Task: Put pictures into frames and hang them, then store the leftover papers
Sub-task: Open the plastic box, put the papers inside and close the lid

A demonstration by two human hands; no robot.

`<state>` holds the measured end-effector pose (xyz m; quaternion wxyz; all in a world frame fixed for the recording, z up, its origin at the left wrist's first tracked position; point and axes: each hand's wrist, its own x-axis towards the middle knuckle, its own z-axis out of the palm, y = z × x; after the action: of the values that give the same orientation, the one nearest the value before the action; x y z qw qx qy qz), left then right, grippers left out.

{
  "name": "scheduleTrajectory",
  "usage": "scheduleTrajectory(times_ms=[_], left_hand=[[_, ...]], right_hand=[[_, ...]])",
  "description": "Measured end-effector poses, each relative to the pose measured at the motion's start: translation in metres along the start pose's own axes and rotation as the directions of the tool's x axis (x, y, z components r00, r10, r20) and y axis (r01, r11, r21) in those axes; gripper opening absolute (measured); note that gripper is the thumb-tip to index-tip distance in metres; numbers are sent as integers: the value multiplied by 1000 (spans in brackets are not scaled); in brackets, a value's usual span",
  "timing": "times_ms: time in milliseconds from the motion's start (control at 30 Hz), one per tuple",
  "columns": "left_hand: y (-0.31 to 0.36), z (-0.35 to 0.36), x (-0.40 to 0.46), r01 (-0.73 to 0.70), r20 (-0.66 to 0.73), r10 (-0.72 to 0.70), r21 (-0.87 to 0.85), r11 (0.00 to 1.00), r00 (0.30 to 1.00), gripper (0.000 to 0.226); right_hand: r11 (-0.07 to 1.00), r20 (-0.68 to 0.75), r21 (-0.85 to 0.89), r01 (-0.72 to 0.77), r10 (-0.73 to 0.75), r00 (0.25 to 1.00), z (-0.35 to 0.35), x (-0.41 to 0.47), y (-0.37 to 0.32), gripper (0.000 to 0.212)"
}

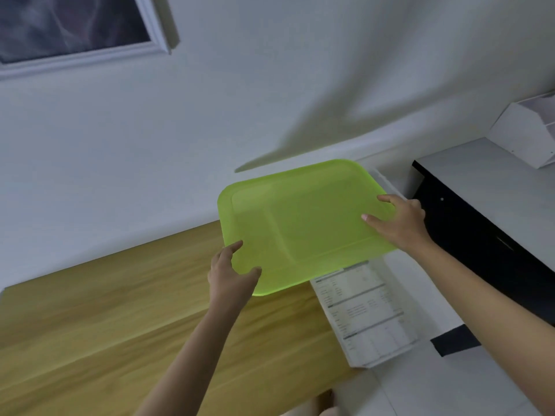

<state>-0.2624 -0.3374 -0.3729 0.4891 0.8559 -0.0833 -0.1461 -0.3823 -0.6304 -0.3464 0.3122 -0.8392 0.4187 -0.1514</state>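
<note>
I hold a translucent lime-green plastic lid [300,223] flat in both hands, above the far right end of the wooden table. My left hand [229,273] grips its near left corner and my right hand [402,223] grips its right edge. Under the lid sits a clear box [390,354] with printed papers [360,313] lying inside; the lid hides the box's far part. A framed dark picture [69,25] in a white frame hangs on the wall at top left.
The wooden table [120,325] stretches left along the white wall. A black cabinet with a white top [486,187] stands to the right, carrying a white box-like organiser [522,133]. White flooring [420,385] lies between table and cabinet.
</note>
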Motion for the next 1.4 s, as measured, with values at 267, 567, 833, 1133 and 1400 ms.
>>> scheduleTrajectory(times_ms=[267,567,833,1133,1400], left_hand=[[-91,-143,-38,57,-86,-54,38,998,995,85],[-191,-226,-69,180,-103,-174,53,982,979,99],[-242,-239,-68,203,-103,-187,168,965,977,76],[-255,-225,-52,284,-137,-255,279,917,957,80],[-179,-143,-71,231,-273,-156,269,935,949,60]], right_hand=[[999,96,30,-45,42,994,88,-134,-89,61],[999,238,18,-32,27,971,179,-224,-119,64],[1000,325,-5,-28,28,945,236,-243,-111,65],[998,361,-55,16,5,933,254,-237,-101,66],[992,318,71,104,-122,940,209,-231,-64,50]])
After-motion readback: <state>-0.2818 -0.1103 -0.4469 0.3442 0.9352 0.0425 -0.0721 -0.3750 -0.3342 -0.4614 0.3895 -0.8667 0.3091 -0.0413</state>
